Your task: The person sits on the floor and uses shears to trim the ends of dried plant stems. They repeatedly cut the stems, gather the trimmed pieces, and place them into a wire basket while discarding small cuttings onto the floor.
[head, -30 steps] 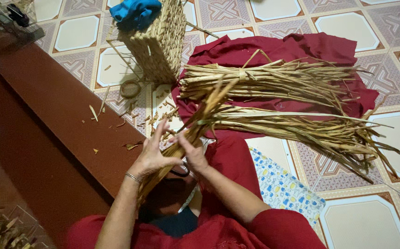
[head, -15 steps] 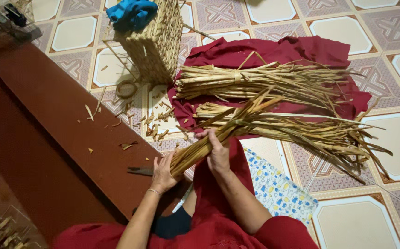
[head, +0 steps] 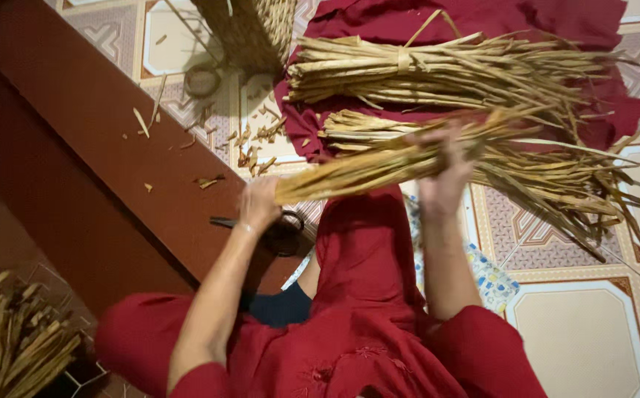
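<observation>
Dry straw-coloured reed bundle (head: 379,166), stiff flat strips, left hand (head: 259,205) and right hand (head: 445,177) fingers clenched around it

Dry straw bundle (head: 379,163) held horiz., tan, w/ frayed end.

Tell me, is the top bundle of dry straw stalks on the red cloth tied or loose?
Tied: a straw band wraps the top bundle of dry straw stalks near its left end.

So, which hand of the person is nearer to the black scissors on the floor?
Left. The left hand grips the butt end of the bundle of dried stalks directly above the black scissors. The right hand holds the bundle farther along, away from them.
</observation>
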